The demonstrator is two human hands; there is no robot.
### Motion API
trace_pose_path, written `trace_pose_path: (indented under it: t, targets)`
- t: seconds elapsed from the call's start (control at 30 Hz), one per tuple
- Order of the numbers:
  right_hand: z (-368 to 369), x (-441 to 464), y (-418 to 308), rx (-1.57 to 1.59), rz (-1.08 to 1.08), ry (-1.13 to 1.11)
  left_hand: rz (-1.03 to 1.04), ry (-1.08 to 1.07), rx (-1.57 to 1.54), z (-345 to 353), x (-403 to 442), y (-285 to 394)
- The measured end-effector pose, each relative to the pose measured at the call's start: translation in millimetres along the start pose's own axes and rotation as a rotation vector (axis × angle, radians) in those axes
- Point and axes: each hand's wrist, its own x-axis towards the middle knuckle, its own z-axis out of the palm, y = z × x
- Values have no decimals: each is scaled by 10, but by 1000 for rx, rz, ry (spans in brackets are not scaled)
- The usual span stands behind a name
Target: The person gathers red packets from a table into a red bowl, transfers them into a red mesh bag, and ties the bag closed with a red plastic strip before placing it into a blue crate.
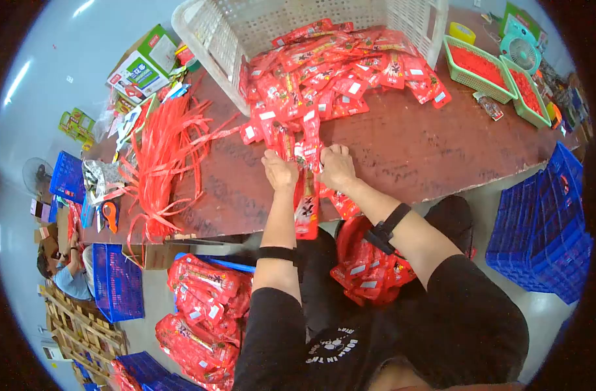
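Observation:
My left hand (280,172) is closed at the table's front part, its fingertips on the left edge of some red printed packets (306,208). My right hand (337,167) is curled closed against the right side of the same packets. They overlap in a narrow bunch that hangs toward me, over the table edge. Another red packet (342,204) pokes out below my right wrist. Beyond my hands, a heap of similar red packets (330,65) spills from a tipped white plastic basket (213,55).
Red ribbon strips (164,156) lie on the brown table (409,150) at left. Green baskets (477,91) with red pieces and a small fan (521,51) stand at right. Bagged red packets (203,313) sit below, blue crates (539,228) at right. A person (73,277) is at far left.

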Motion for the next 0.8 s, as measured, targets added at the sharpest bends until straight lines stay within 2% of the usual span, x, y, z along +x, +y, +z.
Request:
trace_pose_path:
  t: [0.03,0.07,0.1,0.17,0.2,0.23,0.27,0.3,0.33,0.37,0.4,0.43,0.5,0.53,0.57,0.6,0.63,0.7,0.73,0.77,0.8]
  targets:
    - [-12,10,65,113,5,-36,-4,-13,-205,-65,-112,45]
    - [-11,-20,130,229,16,-70,-111,-86,-383,-126,-231,103]
    - [-51,-81,184,230,27,-74,-112,-98,-380,-132,-389,162]
    - [-172,-229,269,554,124,19,-41,158,-649,-52,-793,252]
    - [-129,-301,290,642,206,114,-42,79,-743,14,-949,274]
    - [-163,-332,348,637,215,119,-40,7,-842,98,-1048,309]
    - [-210,-378,445,868,156,-7,17,101,-847,194,-1126,347]
    - [-255,-473,546,1100,107,-135,6,77,-846,160,-1195,369]
    - [-401,-605,598,1227,227,-148,-69,-106,-1155,48,-1239,395]
    - [-564,-753,670,1237,185,-91,-164,-295,-1456,-68,-1296,405]
    - [-620,-887,806,1317,37,25,-204,-349,-1429,-179,-1392,358]
    - [-801,-1088,874,1235,80,44,-226,-397,-1372,-349,-1504,416]
    - [-965,-1552,974,1396,159,-55,112,-417,-1012,-330,-1756,213]
    - [-748,-1685,1099,1429,-100,28,-271,-688,-1319,-224,-1872,56]
    - [-501,-1853,1265,1210,-255,44,-687,-952,-1591,-109,-2000,-79]
    - [-254,-2022,1431,999,-401,90,38,-848,-1151,-33,-2247,-55]
    - [-120,-2196,1465,752,-302,28,129,-1027,-954,14,-2334,-116]
    - [-70,-2471,1538,136,-422,-208,295,-1168,-458,58,-2321,-59]
    - [44,-2630,1515,81,-340,-302,292,-1171,-456,55,-2333,-32]
    - [148,-2705,1499,23,-263,-385,542,-1254,-269,60,-2299,22]
    - [120,-2711,1472,-37,-308,-496,797,-1305,-64,91,-2210,81]
